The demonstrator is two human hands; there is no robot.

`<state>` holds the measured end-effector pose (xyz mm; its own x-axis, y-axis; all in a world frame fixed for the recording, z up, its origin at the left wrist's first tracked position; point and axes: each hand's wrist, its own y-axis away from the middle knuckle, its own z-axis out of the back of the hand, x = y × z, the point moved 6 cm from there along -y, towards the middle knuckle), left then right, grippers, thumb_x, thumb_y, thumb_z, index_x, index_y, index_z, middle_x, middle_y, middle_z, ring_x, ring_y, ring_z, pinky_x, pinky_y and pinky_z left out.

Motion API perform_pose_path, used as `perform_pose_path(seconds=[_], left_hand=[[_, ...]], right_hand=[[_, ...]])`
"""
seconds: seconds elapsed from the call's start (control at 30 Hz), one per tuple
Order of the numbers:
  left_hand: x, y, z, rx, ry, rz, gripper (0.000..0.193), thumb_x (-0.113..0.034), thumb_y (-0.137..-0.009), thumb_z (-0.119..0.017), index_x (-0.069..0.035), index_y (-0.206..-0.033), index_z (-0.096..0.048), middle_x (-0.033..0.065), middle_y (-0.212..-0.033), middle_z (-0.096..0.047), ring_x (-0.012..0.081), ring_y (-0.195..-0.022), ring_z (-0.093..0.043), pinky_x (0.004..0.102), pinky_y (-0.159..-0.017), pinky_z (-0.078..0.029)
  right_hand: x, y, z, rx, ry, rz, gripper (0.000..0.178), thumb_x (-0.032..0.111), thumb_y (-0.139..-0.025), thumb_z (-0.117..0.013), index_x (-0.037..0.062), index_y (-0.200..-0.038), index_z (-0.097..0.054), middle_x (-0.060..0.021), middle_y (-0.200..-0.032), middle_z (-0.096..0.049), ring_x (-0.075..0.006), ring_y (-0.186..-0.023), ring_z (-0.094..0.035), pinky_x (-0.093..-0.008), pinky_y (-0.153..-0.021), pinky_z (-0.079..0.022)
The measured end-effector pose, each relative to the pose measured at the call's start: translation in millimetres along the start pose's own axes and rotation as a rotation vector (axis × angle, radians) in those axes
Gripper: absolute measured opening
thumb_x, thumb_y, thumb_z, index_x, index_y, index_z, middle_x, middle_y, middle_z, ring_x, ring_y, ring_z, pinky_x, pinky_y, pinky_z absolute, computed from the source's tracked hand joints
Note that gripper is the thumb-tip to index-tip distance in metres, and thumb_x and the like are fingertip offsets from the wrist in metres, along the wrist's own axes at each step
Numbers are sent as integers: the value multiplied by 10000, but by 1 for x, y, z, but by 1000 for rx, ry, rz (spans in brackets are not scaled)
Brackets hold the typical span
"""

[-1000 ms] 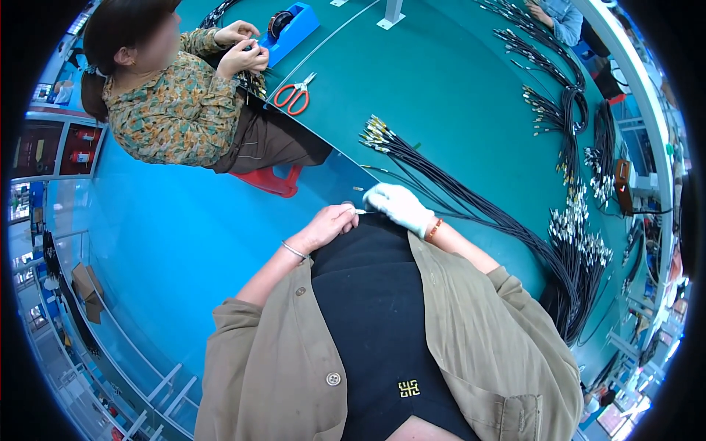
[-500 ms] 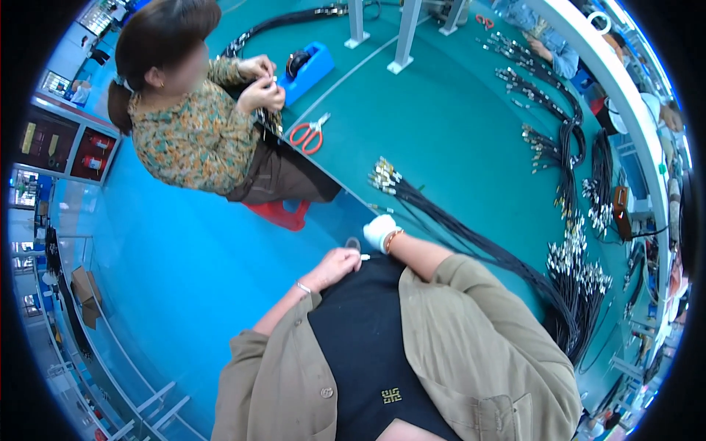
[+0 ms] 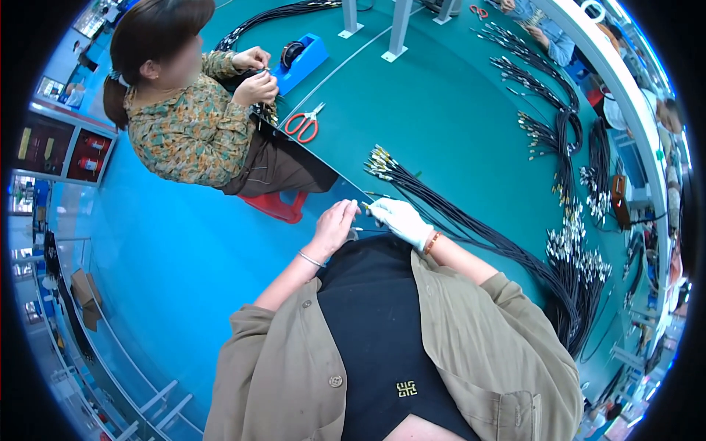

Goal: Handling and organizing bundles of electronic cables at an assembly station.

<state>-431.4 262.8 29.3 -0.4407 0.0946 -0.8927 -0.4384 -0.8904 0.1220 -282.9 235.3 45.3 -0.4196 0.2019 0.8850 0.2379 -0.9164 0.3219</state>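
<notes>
Close together at the table's near edge, my two hands work in front of my dark top. My bare left hand (image 3: 336,226) is closed in a pinch, and what lies between its fingertips is too small to make out. On my right hand (image 3: 403,223) is a white glove; its thumb and fingers pinch a thin black cable with a yellowish end (image 3: 366,206). A small white tip shows just below the left fingers. Beyond the right hand a bundle of black cables (image 3: 456,228) lies on the green table (image 3: 426,110), its light and yellow ends fanned out.
Red-handled scissors (image 3: 302,124) and a blue tape dispenser (image 3: 303,65) lie ahead on the left. A co-worker (image 3: 187,128) sits there, beside a red stool (image 3: 276,206). More cable bundles (image 3: 565,140) line the right, under a white frame (image 3: 625,88). Grey posts (image 3: 398,33) stand farther back.
Both hands have moved up and away from my body. My left hand has risen from beside my top, and the tips of both hands are now nearly together. The right fingers now show a yellowish cable end.
</notes>
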Motion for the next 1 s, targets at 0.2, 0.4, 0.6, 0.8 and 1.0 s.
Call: perform_pose_path(seconds=[0.2,0.4,0.6,0.8,1.0], left_hand=[[-24,-2,-5,136,-61,-124,253,-210,-904,-401,-38,-753,-509,110,-689,-531,295,-671,-542,364,-610,-427],[-24,6,-5,137,-121,-152,264,-193,-903,-407,-26,-712,-479,118,-677,-515,301,-647,-526,360,-595,-415],[-24,12,-6,156,-76,-115,257,-182,-900,-412,-23,-709,-478,117,-664,-512,299,-634,-520,361,-592,-412],[-19,18,-9,174,-65,-76,255,-175,-900,-410,-19,-709,-477,120,-663,-513,292,-626,-522,359,-590,-414],[-7,15,-11,152,22,-15,265,-187,-905,-405,-19,-722,-499,112,-658,-532,287,-617,-527,350,-587,-420]], right_hand=[[3,13,-8,-16,-7,101,275,300,-877,-449,59,-902,-579,-49,-706,-563,-154,-635,-531,-276,-605,-422],[2,15,-17,-44,13,73,281,304,-864,-425,75,-828,-583,-81,-708,-583,-234,-666,-563,-318,-625,-431],[5,17,-21,-39,12,58,289,312,-862,-431,74,-799,-582,-67,-677,-576,-220,-630,-551,-309,-591,-425],[2,20,-25,-23,54,74,285,311,-863,-432,78,-807,-585,-65,-670,-572,-222,-620,-544,-307,-594,-425],[-10,4,-24,28,97,232,256,308,-845,-459,89,-819,-589,-79,-779,-585,-238,-714,-556,-330,-638,-434]])
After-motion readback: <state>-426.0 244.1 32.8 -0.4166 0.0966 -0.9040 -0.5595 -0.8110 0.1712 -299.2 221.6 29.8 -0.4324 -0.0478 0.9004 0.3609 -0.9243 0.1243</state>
